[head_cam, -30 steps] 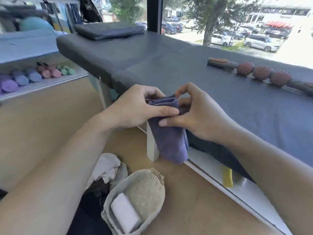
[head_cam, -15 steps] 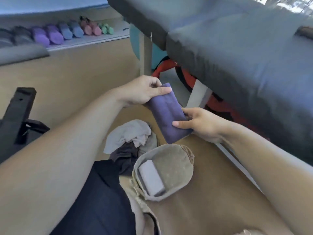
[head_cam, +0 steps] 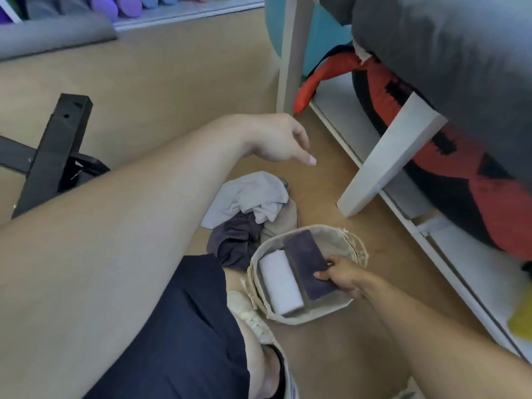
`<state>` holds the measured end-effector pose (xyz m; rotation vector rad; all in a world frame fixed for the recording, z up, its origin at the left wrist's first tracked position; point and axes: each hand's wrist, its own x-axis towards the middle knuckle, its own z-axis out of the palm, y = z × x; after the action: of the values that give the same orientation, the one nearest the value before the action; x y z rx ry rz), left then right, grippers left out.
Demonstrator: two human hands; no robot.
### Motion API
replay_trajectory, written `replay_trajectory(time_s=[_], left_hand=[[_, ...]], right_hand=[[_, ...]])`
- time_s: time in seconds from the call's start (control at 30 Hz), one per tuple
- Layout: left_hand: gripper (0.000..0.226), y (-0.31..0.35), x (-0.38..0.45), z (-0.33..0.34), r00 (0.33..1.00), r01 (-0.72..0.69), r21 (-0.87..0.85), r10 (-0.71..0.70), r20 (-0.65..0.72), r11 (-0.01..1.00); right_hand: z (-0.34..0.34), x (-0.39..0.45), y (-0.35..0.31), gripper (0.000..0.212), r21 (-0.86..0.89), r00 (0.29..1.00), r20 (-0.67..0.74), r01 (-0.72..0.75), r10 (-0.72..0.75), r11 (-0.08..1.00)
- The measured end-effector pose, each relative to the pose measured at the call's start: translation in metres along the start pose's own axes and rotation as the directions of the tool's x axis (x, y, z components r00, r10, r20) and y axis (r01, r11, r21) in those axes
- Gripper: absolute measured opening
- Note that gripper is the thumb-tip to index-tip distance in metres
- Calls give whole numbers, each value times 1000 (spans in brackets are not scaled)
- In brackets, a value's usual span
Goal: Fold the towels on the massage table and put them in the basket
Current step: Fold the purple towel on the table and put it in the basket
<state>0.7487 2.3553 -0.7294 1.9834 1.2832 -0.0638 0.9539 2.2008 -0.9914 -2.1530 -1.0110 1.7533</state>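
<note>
Padding of the massage table (head_cam: 449,50), dark grey, fills the upper right corner, and its white leg (head_cam: 385,159) comes down slanted to the tan floor (head_cam: 161,82). Under the table lies a red and black bag (head_cam: 460,156). On the floor, near the person's knee, stands the beige fabric basket (head_cam: 342,308). Just beside it, on the far side, is a small heap of unfolded towels (head_cam: 247,208), light grey over dark. Inside the basket a white folded towel (head_cam: 280,283) lies on the left, and the purple folded towel (head_cam: 309,263) lies touching it on the right. The right hand (head_cam: 341,276) grips the near end of the purple towel, thumb on top. The left hand (head_cam: 280,139) hangs in the air above the floor, holding nothing, fingers loosely curled downward.
</note>
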Motion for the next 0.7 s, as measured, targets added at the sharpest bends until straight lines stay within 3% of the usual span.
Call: replay_trajectory(time_s=[0.13,0.3,0.47,0.7], left_hand=[[45,-4,5,3,999,36,73,-38,23,997],[49,-5,9,6,996,72,93,-77,46,993],[50,-2,10,10,995,78,103,-83,54,992],[54,4,10,13,993,77,151,-89,77,986]], right_hand=[[14,18,5,50,-133,996,-66,-63,55,989],[21,39,14,40,-356,991,-43,-132,125,925],[22,42,22,52,-441,992,4,-112,127,891],[22,45,21,46,-308,991,-43,-136,129,941]])
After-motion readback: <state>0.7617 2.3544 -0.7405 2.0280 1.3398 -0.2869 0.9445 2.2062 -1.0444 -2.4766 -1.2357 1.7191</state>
